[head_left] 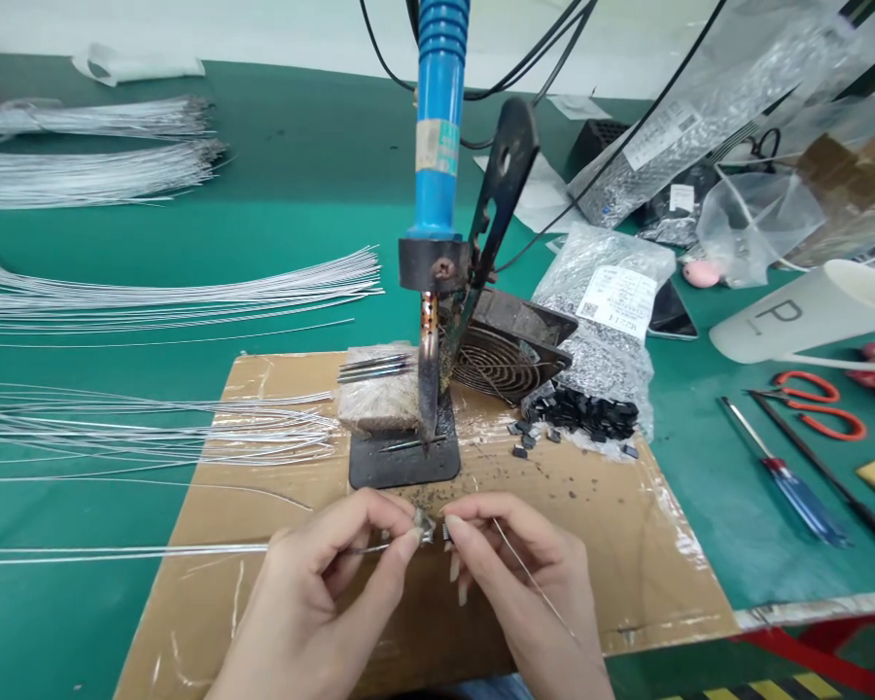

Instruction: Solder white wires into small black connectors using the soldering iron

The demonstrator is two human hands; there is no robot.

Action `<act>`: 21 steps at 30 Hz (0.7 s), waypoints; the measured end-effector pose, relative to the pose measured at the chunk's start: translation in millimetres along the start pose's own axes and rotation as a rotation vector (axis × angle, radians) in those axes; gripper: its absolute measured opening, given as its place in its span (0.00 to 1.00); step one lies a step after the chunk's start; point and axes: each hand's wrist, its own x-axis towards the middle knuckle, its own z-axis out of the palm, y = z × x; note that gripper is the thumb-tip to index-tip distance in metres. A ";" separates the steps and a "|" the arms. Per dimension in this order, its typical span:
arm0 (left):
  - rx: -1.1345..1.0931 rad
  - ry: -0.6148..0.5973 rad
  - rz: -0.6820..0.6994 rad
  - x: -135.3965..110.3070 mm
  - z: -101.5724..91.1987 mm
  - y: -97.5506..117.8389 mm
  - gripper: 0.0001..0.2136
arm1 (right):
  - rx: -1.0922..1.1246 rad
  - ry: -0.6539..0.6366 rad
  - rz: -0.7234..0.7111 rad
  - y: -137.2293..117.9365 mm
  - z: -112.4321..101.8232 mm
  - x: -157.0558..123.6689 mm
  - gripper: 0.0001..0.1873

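Observation:
My left hand (328, 583) pinches the end of a thin silver wire (117, 552) that runs off to the left across the cardboard sheet (627, 544). My right hand (525, 574) pinches a tiny part (444, 531) and a strand of thin wire (532, 583) that trails over its back. The fingertips of both hands meet just in front of the black base (401, 462) of a stand. A blue-handled soldering iron (437, 146) is clamped upright in that stand, tip down.
Bundles of silver wires (175, 292) fan across the green table at left. A small fan (503, 355), a pile of small black parts (590, 413) and plastic bags (612, 292) lie right of the stand. A screwdriver (787, 476), red-handled scissors (817, 403) and a white cup (809, 311) sit at far right.

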 end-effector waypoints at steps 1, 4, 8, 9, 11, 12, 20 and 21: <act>0.023 -0.022 0.000 0.8 -1.2 -2.8 0.09 | -0.019 0.003 -0.010 0.8 -1.0 0.5 0.12; 0.101 -0.077 0.050 2.8 -3.6 -11.6 0.10 | -0.125 -0.001 -0.057 4.9 -7.5 4.0 0.10; 0.206 -0.038 0.144 4.1 -1.0 -19.2 0.09 | -0.424 0.007 -0.316 14.7 -22.7 13.5 0.07; 0.230 -0.026 0.162 4.6 0.4 -20.7 0.09 | -0.518 0.022 -0.404 17.4 -26.4 16.1 0.07; 0.280 -0.016 0.205 6.3 3.2 -24.4 0.08 | -0.681 0.063 -0.548 22.0 -32.1 20.5 0.07; 0.306 -0.014 0.233 7.5 4.4 -26.8 0.07 | -0.734 0.083 -0.593 23.4 -34.0 22.1 0.08; 0.372 0.069 0.606 11.0 11.6 -47.6 0.07 | -0.420 0.111 -0.427 8.8 -70.5 14.3 0.14; 0.383 0.090 0.643 9.9 12.7 -49.5 0.07 | -0.299 0.133 -0.391 6.5 -85.3 10.1 0.18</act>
